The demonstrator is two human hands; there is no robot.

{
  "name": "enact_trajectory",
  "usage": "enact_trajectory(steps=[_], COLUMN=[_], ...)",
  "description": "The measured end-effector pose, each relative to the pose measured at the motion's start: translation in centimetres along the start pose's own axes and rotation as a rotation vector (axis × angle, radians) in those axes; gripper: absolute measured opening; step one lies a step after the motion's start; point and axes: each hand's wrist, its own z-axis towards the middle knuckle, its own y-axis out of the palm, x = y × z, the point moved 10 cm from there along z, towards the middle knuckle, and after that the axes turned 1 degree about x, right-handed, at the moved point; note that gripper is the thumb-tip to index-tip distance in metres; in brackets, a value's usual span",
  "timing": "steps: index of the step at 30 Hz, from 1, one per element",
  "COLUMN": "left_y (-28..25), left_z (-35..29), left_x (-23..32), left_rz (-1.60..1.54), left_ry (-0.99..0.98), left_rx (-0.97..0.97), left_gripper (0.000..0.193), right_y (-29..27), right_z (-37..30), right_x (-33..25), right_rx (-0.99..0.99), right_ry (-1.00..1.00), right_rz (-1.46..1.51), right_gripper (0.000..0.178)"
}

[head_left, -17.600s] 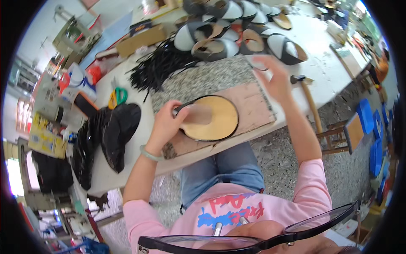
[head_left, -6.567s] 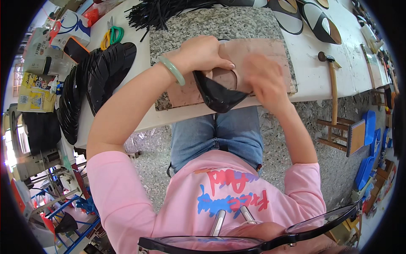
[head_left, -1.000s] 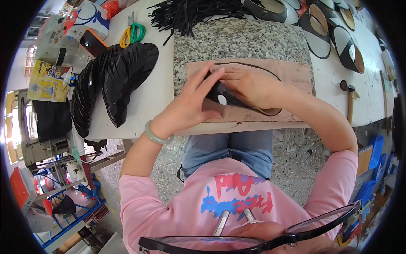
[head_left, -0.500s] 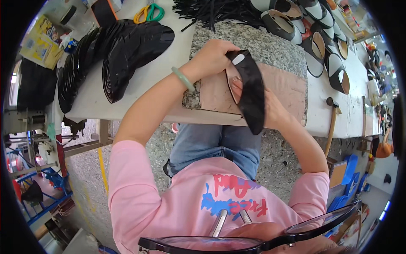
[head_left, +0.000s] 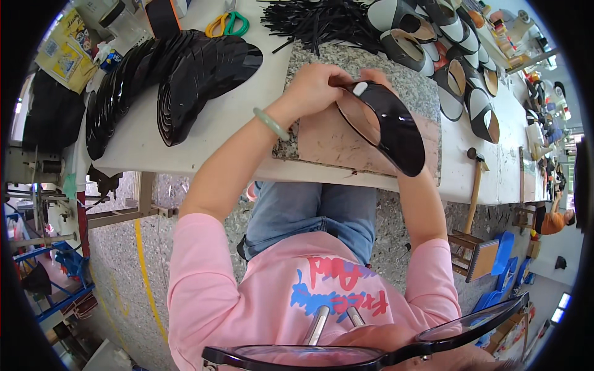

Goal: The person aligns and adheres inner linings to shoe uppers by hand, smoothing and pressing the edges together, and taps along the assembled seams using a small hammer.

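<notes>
A glossy black shoe upper (head_left: 405, 133) with a pale inner side is held up over a stone slab (head_left: 346, 55) on the table. Its far end, near a small white patch, is pinched by my left hand (head_left: 314, 89), which has a pale green bangle at the wrist. Behind the upper is my right hand (head_left: 375, 77), its fingertips showing past the far edge and closed on the piece; most of that hand is hidden. Beneath, a worn pinkish sheet (head_left: 334, 139) covers the near part of the slab.
Stacked black glossy pieces (head_left: 179, 86) lie to the left, with scissors (head_left: 228, 25) beyond. Black strips (head_left: 318, 25) are heaped behind the slab. Several black-and-white shoe uppers (head_left: 405, 49) pile up at the far right. A hammer (head_left: 475, 185) overhangs the table's right front edge.
My right hand has slid up behind the upper toward my left hand. The upper has tilted, its near end swinging right and its opening now showing more.
</notes>
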Motion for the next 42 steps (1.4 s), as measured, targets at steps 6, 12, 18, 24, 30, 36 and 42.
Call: enact_trajectory(steps=[6, 12, 18, 24, 30, 36, 42], left_y=[-1.0, -1.9, 2.7, 3.2, 5.4, 5.5, 4.4], left_z=[-4.0, -7.5, -6.1, -5.9, -6.3, -5.0, -3.1], left_x=[8.6, 15.1, 11.1, 10.2, 9.2, 7.5, 5.2], left_rz=[0.366, 0.176, -0.919, -0.612, -0.711, -0.849, -0.364], left_ry=[0.273, 0.561, 0.035, 0.110, 0.046, 0.011, -0.028], left_rx=[0.267, 0.436, 0.000, 0.071, 0.012, -0.083, 0.004], left_gripper=[0.022, 0.029, 0.026, 0.023, 0.020, 0.023, 0.040], right_y=[-4.0, -7.9, -8.9, -8.3, -6.5, -7.2, -1.2], right_z=[-1.0, -4.0, -6.0, -4.2, -5.9, -6.3, -5.4], right_x=[-6.2, -16.7, -18.5, -7.4, -7.9, -7.9, -2.0], right_rx=[0.123, 0.301, 0.324, 0.095, 0.113, 0.169, -0.196], right_ry=[-0.253, -0.827, -0.933, 0.106, 0.035, -0.005, 0.119], right_rz=[-0.113, -0.255, -0.466, 0.344, 0.512, 0.448, 0.016], right_gripper=[0.037, 0.037, 0.024, 0.022, 0.020, 0.017, 0.037])
